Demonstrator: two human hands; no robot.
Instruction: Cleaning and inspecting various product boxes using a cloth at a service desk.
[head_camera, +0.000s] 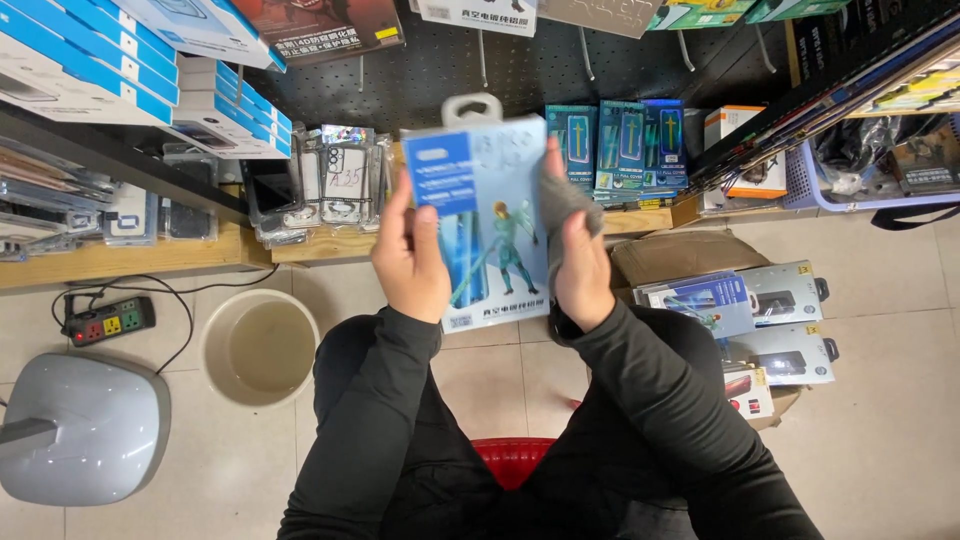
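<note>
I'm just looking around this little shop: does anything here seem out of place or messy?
A few things. A pale bucket and a power strip sit on the tiled floor. Flat blue packages lie loosely piled on a cardboard box. The package held in both hands looks undamaged.

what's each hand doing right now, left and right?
Left hand: closed on the left edge of the light blue flat package.
Right hand: closed on a grey cloth, pressed against the package's right edge.
</note>
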